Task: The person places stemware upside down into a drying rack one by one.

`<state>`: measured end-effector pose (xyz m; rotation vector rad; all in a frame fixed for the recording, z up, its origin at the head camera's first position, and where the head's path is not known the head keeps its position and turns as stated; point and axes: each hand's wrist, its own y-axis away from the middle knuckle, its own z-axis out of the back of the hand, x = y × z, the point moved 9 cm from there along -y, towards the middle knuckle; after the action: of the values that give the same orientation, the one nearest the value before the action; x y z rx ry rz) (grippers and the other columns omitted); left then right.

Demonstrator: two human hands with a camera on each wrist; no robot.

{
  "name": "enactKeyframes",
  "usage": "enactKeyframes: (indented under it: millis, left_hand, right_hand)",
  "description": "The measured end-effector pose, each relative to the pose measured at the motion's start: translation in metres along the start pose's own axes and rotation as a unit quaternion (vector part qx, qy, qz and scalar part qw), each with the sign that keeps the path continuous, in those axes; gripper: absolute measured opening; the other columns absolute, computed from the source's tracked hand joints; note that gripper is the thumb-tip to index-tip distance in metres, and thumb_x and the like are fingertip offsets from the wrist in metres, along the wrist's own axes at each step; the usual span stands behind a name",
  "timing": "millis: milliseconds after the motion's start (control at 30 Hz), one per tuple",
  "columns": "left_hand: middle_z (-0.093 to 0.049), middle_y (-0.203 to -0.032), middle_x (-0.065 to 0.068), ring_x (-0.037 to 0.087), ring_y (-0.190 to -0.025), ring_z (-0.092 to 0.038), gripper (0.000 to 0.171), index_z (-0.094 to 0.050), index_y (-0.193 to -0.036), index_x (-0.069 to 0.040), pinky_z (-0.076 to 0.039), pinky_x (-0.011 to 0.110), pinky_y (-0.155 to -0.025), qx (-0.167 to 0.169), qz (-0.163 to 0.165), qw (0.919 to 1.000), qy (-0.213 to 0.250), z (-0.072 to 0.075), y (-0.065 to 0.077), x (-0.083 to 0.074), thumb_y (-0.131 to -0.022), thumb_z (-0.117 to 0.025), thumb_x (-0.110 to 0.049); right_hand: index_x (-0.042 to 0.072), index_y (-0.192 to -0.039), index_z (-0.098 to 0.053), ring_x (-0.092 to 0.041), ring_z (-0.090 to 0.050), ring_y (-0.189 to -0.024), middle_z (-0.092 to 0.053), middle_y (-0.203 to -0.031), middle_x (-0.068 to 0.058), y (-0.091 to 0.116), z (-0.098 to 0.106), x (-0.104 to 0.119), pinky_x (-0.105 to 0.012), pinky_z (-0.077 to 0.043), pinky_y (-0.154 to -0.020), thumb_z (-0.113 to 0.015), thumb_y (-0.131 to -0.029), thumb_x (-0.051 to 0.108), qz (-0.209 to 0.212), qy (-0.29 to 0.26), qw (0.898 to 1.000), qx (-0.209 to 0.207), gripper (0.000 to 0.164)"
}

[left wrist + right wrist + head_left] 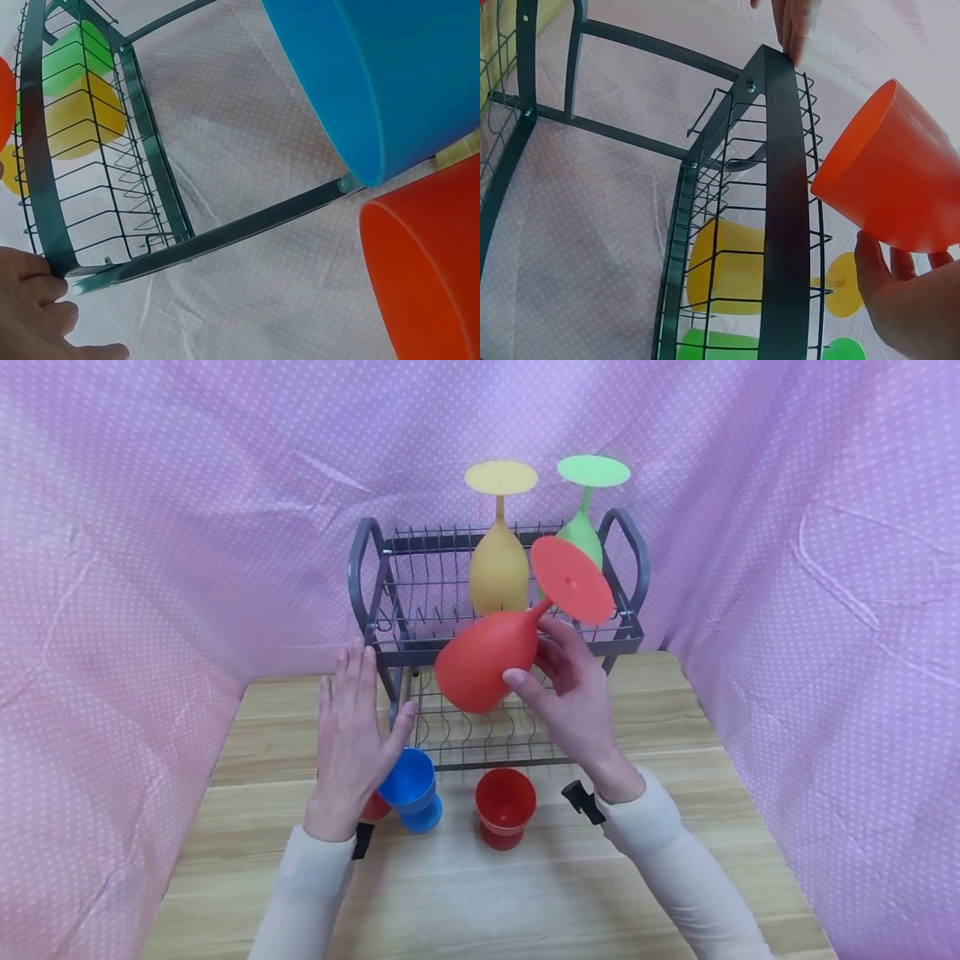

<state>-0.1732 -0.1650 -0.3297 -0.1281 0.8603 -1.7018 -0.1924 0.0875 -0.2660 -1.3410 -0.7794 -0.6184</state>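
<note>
My right hand (577,702) holds a red plastic wine glass (480,660) by its bowl, thumb on the near side. The glass is tilted, foot up to the right, mouth down to the left, in front of the upper tier of a dark dish rack (420,657). In the right wrist view its mouth faces the rack, apart from the wires. My left hand (351,743) has its fingers extended, the fingertips touching the rack's front left corner. Upside down on the upper tier stand a yellow wine glass (498,568) and a green wine glass (583,533), the green one partly hidden.
On the wooden table (480,910), before the rack, stand a blue goblet (408,781) and a red goblet (504,810). Another red piece (375,807) is mostly hidden by the left hand. The rack's lower wire tier (480,747) lies behind them. Pink dotted cloth (187,527) surrounds the table.
</note>
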Motion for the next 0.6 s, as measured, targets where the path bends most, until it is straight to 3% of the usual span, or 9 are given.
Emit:
enactKeyframes:
  millis: [133,300,600]
  left_hand:
    - [-0.02,-0.172,0.011,0.037,-0.157,-0.019,0.083,-0.027,-0.163,-0.005,-0.014,0.064,-0.124,0.0,0.003,1.0,-0.001,0.001,0.0,-0.001,-0.098,-0.055,-0.047]
    - [-0.021,-0.171,0.012,0.036,-0.157,-0.019,0.082,-0.028,-0.163,-0.005,-0.016,0.063,-0.124,-0.002,0.006,1.0,0.003,0.001,0.0,-0.001,-0.098,-0.058,-0.045]
    - [-0.025,-0.17,0.014,0.036,-0.157,-0.02,0.083,-0.029,-0.162,-0.004,-0.021,0.066,-0.121,-0.01,0.004,0.9999,0.002,0.001,0.0,-0.001,-0.096,-0.061,-0.042]
  right_hand:
    - [0.003,-0.147,-0.049,-0.029,-0.063,-0.123,-0.059,-0.14,-0.007,-0.008,-0.003,0.003,-0.037,-0.056,-0.1,-0.076,-0.092,0.019,-0.001,0.008,1.0,0.001,0.063]
    - [0.006,-0.148,-0.05,-0.027,-0.063,-0.123,-0.058,-0.141,-0.005,-0.017,-0.007,0.009,-0.038,-0.057,-0.099,-0.073,-0.09,0.011,-0.007,0.007,1.0,-0.001,0.063]
    - [0.006,-0.147,-0.051,-0.028,-0.063,-0.125,-0.058,-0.14,-0.007,-0.04,-0.014,0.018,-0.044,-0.058,-0.097,-0.072,-0.091,0.011,0.007,-0.017,1.0,-0.01,0.06]
